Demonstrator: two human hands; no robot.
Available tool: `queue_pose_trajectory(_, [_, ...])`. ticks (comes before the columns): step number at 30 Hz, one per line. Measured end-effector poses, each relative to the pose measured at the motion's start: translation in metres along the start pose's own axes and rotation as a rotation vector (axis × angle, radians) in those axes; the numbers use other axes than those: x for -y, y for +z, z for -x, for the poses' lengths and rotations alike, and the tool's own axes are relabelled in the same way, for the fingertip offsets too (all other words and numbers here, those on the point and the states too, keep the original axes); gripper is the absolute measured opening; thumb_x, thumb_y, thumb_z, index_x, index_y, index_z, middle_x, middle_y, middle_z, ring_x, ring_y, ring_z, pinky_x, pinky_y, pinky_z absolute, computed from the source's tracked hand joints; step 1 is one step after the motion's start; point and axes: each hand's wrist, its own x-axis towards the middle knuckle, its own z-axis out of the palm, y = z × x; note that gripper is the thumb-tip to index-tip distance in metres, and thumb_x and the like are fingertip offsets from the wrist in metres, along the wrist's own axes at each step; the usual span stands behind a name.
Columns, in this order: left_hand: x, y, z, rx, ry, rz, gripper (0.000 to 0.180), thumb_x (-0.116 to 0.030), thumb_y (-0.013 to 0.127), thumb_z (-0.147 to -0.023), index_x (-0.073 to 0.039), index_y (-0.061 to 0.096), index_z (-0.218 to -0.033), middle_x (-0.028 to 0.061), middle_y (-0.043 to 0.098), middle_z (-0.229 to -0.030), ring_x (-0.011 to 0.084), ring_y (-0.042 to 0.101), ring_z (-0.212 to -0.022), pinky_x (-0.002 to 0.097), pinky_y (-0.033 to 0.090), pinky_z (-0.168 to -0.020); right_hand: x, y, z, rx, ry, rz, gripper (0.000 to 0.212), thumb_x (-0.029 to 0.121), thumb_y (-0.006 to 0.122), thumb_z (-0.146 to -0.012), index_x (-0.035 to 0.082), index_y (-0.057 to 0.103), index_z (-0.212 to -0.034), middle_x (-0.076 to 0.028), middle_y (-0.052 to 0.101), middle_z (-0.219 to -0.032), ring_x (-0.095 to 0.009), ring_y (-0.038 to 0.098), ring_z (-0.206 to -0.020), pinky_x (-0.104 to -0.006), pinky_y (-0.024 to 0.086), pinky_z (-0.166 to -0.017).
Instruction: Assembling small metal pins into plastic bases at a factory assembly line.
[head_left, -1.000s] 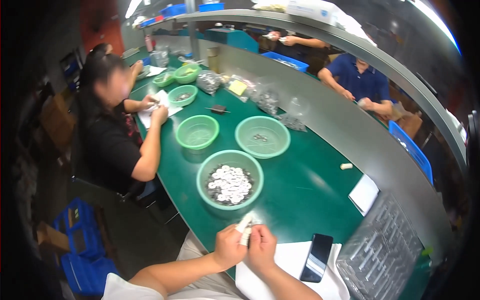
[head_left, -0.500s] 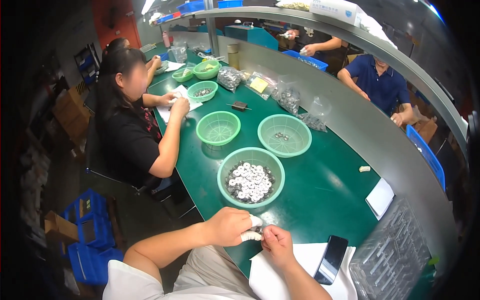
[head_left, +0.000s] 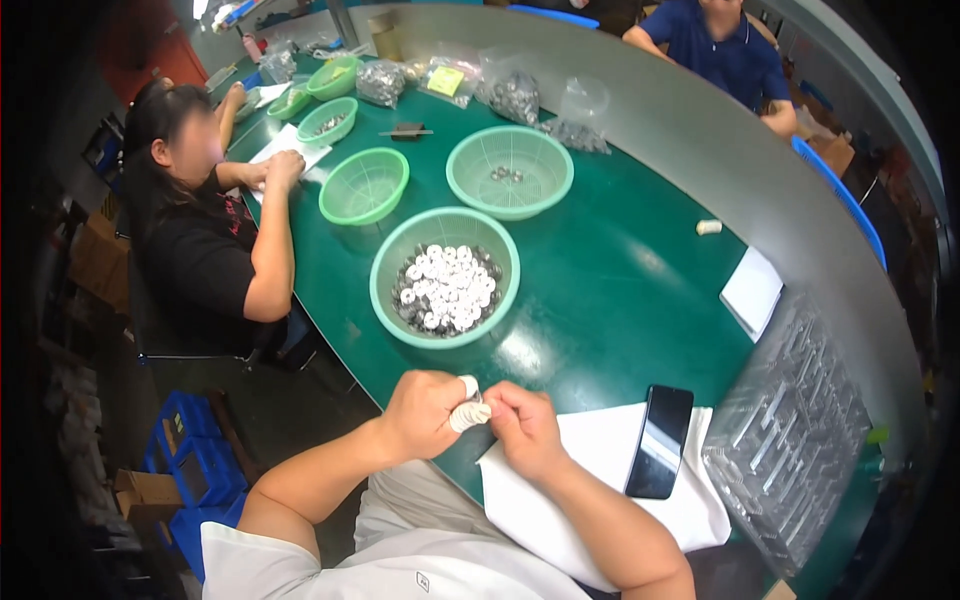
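Small white ring [head_left: 468, 386] pinched between both hands' fingers [head_left: 470, 415].

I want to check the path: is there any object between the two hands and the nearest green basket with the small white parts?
Nothing visible: only bare green table lies between the left hand, the right hand and the basket. The phone lies off to the right.

My view swings since 1.0 s ago: the green basket of white rings [head_left: 445, 277] now sits higher and left of centre, and the black phone [head_left: 660, 441] shows fully at lower right. My left hand [head_left: 425, 412] and right hand [head_left: 525, 428] come down closer to my lap, now pinching a small white roll [head_left: 468, 415] between them instead of a flat white piece held up.
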Motion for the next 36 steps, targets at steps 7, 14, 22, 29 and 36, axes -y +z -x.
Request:
queue_pose_trajectory(7, [-0.006, -0.018, -0.008, -0.011, 0.161, -0.034, 0.050, -0.045, 0.080, -0.078, -0.004, 0.064, -0.100, 0.0093, 0.065, -0.085, 0.0271, 0.065, -0.071, 0.0356, 0.053, -0.062, -0.005, -0.005, -0.001, 0.070, 0.049, -0.147, 0.030, 0.022, 0.052, -0.105, 0.001, 0.059, -0.084, -0.006, 0.059, -0.069, -0.012, 0.050, -0.060, -0.0275, 0.041, -0.057])
queue_pose_trajectory(14, [-0.013, -0.034, -0.027, 0.196, 0.396, -0.347, 0.032, -0.032, 0.078, -0.080, -0.006, 0.062, -0.089, 0.0071, 0.062, -0.089, 0.0260, 0.063, -0.072, 0.0367, 0.050, -0.060, -0.008, -0.006, 0.000, 0.109, 0.007, -0.104, 0.028, 0.020, 0.052, -0.104, 0.001, 0.060, -0.084, -0.007, 0.058, -0.067, -0.013, 0.049, -0.058, -0.0286, 0.041, -0.056])
queue_pose_trajectory(22, [0.015, -0.050, -0.054, 0.080, 0.105, -0.025, 0.012, -0.015, 0.064, -0.092, -0.003, 0.062, -0.089, 0.0107, 0.060, -0.069, 0.0266, 0.060, -0.059, 0.0364, 0.048, -0.057, -0.005, 0.011, 0.002, -0.244, -0.049, -0.037, 0.031, 0.024, 0.051, -0.106, 0.003, 0.059, -0.083, -0.001, 0.053, -0.062, -0.009, 0.045, -0.055, -0.0262, 0.038, -0.052])
queue_pose_trajectory(29, [0.040, -0.085, -0.156, -0.210, -0.117, -0.105, 0.033, -0.013, 0.064, -0.096, -0.001, 0.057, -0.125, 0.0109, 0.065, -0.078, 0.0214, 0.058, -0.061, 0.0344, 0.047, -0.060, -0.007, 0.006, 0.002, -0.189, -0.040, -0.044, 0.031, 0.024, 0.051, -0.106, 0.003, 0.060, -0.084, -0.001, 0.053, -0.062, -0.008, 0.046, -0.055, -0.0260, 0.038, -0.053])
queue_pose_trajectory(36, [0.048, -0.070, -0.118, 0.290, -0.023, -0.407, 0.053, -0.019, 0.079, -0.082, -0.004, 0.061, -0.129, 0.0144, 0.066, -0.106, 0.0308, 0.061, -0.093, 0.0399, 0.050, -0.086, -0.005, 0.002, 0.001, -0.164, -0.035, -0.058, 0.026, 0.019, 0.054, -0.104, 0.002, 0.061, -0.085, -0.003, 0.053, -0.062, -0.009, 0.046, -0.056, -0.0269, 0.039, -0.054])
